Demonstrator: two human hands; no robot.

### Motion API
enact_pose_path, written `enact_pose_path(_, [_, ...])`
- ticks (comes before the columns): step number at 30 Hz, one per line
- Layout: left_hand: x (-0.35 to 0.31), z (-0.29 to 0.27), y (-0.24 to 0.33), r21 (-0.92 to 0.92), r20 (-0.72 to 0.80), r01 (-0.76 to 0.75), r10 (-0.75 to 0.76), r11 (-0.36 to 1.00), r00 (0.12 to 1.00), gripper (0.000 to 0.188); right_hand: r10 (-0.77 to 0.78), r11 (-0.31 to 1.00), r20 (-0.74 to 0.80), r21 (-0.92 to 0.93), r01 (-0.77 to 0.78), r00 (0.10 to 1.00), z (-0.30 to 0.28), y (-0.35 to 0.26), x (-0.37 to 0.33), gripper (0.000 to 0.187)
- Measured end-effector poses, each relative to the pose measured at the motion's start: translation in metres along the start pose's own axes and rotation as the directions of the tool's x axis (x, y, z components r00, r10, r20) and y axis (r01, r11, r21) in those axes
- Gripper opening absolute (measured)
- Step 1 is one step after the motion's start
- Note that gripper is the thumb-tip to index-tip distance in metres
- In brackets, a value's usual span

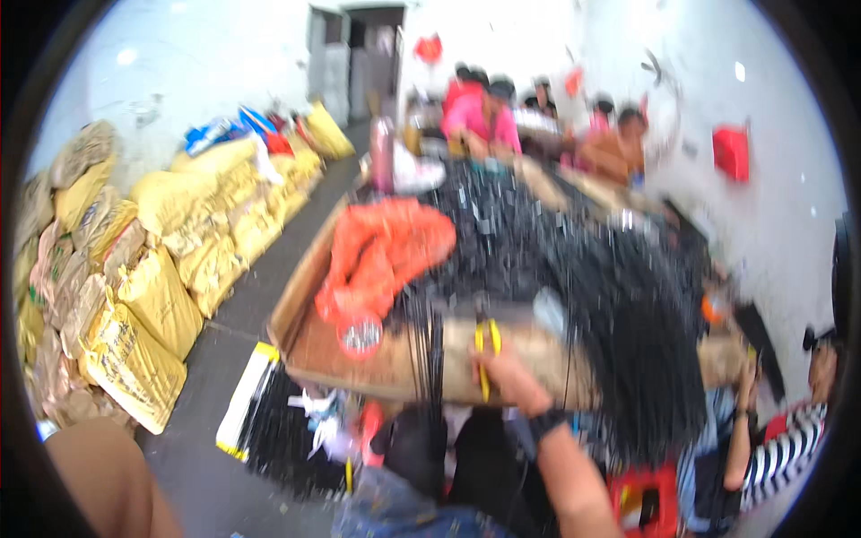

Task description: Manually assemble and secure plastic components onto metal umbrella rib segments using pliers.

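My right hand (507,372), with a dark watch on its wrist, is closed around yellow-handled pliers (485,354) at the near edge of the wooden table (404,372). Motion blur hides the pliers' jaws. To the left of that hand, several thin black strips (429,350) hang over the table's edge. Further left sits a small red dish (360,338) of small silvery pieces. Only part of a bare limb (108,475), seemingly my left arm, shows at the lower left; my left hand is out of the picture.
A big heap of black strips (529,233) covers the table. An orange plastic bag (386,247) lies on its left side. Yellow sacks (161,296) line the left wall. A red stool (644,502) and a person in striped clothing (789,457) are at right; other people sit beyond.
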State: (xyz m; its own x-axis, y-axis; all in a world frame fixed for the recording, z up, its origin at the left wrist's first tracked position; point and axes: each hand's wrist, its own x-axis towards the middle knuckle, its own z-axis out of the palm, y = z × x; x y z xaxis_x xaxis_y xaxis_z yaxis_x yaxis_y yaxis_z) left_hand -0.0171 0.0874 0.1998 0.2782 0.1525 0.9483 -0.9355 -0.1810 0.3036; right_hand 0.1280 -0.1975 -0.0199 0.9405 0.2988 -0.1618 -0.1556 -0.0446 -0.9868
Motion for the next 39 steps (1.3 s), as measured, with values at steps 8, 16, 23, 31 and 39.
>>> enact_pose_path(8, [-0.014,0.014,0.013,-0.042,-0.168,-0.084,0.076,0.996,0.983,0.039,0.075,0.994,0.086,0.071,-0.081,0.994,0.001,0.006,0.003,0.009])
enact_pose_path(16, [-0.057,0.043,0.015,-0.066,-0.138,0.119,-0.127,0.991,0.982,0.038,0.069,0.987,-0.043,0.149,-0.062,0.997,-0.015,-0.009,0.027,0.011])
enact_pose_path(23, [-0.086,0.033,0.044,-0.025,-0.211,0.13,-0.133,0.991,0.968,0.038,0.011,0.999,0.06,-0.037,-0.009,0.998,-0.004,-0.01,0.001,0.018])
enact_pose_path(31, [-0.093,0.052,0.038,-0.154,-0.146,0.151,-0.174,0.976,0.974,0.037,0.018,0.999,0.071,0.038,-0.021,0.997,0.003,-0.011,0.014,0.006])
enact_pose_path(39, [-0.082,0.064,0.033,-0.153,-0.128,0.106,-0.126,0.983,0.984,0.036,0.1,0.984,0.006,0.149,-0.1,0.995,-0.007,-0.003,0.017,0.014])
